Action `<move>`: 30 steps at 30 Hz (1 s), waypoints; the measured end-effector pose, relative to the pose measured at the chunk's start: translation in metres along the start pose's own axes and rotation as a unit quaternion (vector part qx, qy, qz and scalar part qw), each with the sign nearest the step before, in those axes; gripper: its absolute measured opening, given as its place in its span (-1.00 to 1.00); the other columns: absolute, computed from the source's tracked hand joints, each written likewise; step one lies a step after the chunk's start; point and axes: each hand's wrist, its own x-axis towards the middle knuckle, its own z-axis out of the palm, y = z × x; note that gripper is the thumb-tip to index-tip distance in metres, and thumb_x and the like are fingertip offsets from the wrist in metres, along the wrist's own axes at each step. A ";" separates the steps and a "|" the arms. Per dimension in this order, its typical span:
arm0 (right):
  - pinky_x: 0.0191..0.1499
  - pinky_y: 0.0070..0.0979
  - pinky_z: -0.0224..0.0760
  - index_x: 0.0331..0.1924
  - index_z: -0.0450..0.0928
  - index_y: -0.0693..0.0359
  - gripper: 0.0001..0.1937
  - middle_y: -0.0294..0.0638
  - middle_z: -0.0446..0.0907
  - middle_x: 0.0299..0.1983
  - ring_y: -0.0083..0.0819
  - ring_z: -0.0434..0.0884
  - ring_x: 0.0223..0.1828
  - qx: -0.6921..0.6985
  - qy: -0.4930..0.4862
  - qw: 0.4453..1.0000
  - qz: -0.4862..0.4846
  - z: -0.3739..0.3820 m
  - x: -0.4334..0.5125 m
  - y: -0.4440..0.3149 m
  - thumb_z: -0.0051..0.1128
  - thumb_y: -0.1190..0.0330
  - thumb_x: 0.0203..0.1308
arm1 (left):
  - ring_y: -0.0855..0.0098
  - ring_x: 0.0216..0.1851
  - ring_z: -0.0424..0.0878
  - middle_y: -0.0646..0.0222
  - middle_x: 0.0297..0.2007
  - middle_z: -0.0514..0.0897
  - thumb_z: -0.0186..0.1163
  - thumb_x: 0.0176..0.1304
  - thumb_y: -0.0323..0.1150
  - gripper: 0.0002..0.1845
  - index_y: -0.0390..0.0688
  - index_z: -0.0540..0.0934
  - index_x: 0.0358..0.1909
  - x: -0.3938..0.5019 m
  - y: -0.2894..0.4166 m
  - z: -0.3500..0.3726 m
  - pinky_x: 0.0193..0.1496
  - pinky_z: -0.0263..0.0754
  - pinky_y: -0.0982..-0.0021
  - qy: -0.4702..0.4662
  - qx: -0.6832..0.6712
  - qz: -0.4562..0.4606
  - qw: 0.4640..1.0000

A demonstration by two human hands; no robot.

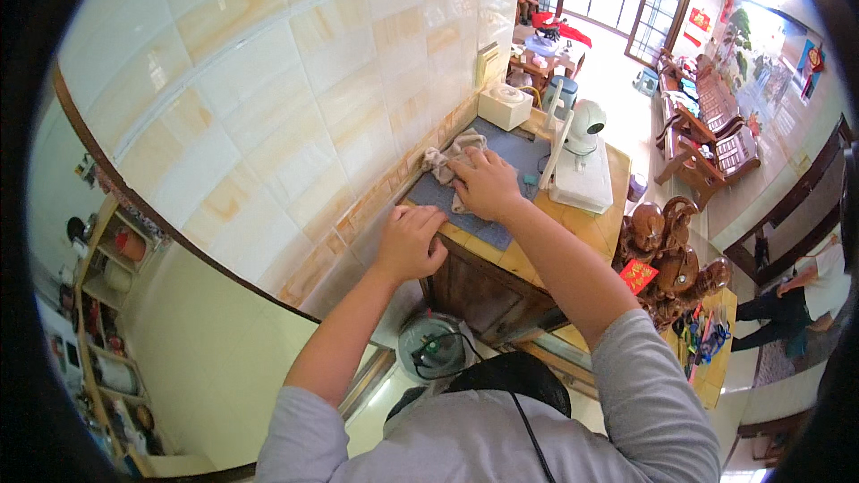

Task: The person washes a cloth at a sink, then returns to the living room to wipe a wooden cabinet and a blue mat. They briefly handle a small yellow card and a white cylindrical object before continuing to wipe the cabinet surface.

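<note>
My right hand [488, 180] presses on a crumpled beige cloth [443, 164], bunched on a blue-grey mat [493, 235]. The mat covers part of the yellow tiled top [597, 231] of a dark wooden cabinet [480, 288]. At the cabinet's near left corner, my left hand [411, 241] curls its fingers over the edge, the thumb lower in front. Right of the mat stands a white box-shaped device with antennas [580, 181], and a white dome camera [585, 124] sits on it. A small teal object [530, 180] lies near my right hand.
A white box [504, 107] stands at the mat's far end by the tiled wall [322, 80]. A carved wooden sculpture [671, 268] with a red envelope [637, 275] stands right. Below is a lidded bin-like container [433, 349] with a cable. A person [802, 295] stands right; another [530, 0] sits far off.
</note>
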 end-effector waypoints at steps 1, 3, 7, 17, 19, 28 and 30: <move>0.57 0.18 0.49 0.46 0.76 -0.17 -0.54 -0.04 0.58 0.59 0.21 0.58 0.53 -0.001 0.000 1.000 0.005 0.004 0.004 0.002 0.31 0.04 0.58 | 0.12 0.27 0.79 0.19 0.20 0.84 0.41 0.20 -0.31 -0.54 -0.12 0.78 0.17 0.001 -0.001 0.001 0.40 0.51 -0.03 0.000 0.005 0.000 1.000; 0.52 0.18 0.52 0.43 0.77 -0.16 -0.56 -0.05 0.62 0.54 0.19 0.61 0.48 -0.002 -0.002 1.000 0.016 0.010 0.010 0.001 0.32 0.06 0.57 | 0.12 0.25 0.80 0.20 0.19 0.84 0.41 0.21 -0.31 -0.54 -0.12 0.78 0.18 -0.001 -0.002 0.003 0.41 0.51 -0.02 -0.002 0.016 -0.003 1.000; 0.38 0.17 0.59 0.39 0.80 -0.21 -0.57 -0.05 0.66 0.47 0.16 0.67 0.38 0.020 0.010 0.993 -0.118 0.011 -0.022 -0.009 0.30 0.11 0.51 | 0.14 0.24 0.80 0.23 0.19 0.85 0.41 0.21 -0.33 -0.54 -0.10 0.79 0.18 -0.007 -0.007 0.006 0.39 0.50 -0.02 0.020 0.007 -0.016 1.000; 0.34 0.09 0.62 0.37 0.77 -0.16 -0.59 -0.10 0.69 0.39 0.09 0.69 0.30 0.008 0.019 0.999 -0.048 0.014 0.017 0.013 0.37 0.16 0.49 | 0.26 0.19 0.83 0.35 0.17 0.86 0.40 0.22 -0.36 -0.59 -0.06 0.81 0.14 0.001 -0.003 0.008 0.31 0.48 0.03 0.017 0.022 -0.023 0.999; 0.35 0.08 0.61 0.38 0.77 -0.15 -0.58 -0.08 0.68 0.39 0.10 0.68 0.29 -0.004 0.019 0.993 -0.114 0.010 -0.014 0.009 0.38 0.16 0.49 | 0.26 0.20 0.83 0.35 0.17 0.86 0.40 0.22 -0.35 -0.59 -0.06 0.81 0.14 -0.002 -0.004 0.009 0.33 0.48 0.03 0.023 0.025 -0.029 0.999; 0.40 0.17 0.60 0.43 0.73 -0.17 -0.56 -0.04 0.60 0.51 0.21 0.62 0.41 0.062 0.011 0.994 -0.093 0.013 0.014 0.007 0.31 0.11 0.55 | 0.22 0.22 0.83 0.33 0.18 0.87 0.42 0.23 -0.35 -0.61 -0.06 0.81 0.13 0.001 0.003 0.010 0.38 0.45 0.01 0.030 0.019 -0.038 0.999; 0.42 0.16 0.59 0.43 0.73 -0.18 -0.58 -0.04 0.60 0.50 0.21 0.62 0.41 0.058 -0.003 0.995 -0.084 0.016 0.015 0.010 0.30 0.11 0.57 | 0.22 0.21 0.83 0.32 0.17 0.87 0.42 0.22 -0.36 -0.61 -0.06 0.82 0.11 0.001 0.002 0.014 0.37 0.44 0.01 0.024 0.013 -0.037 0.999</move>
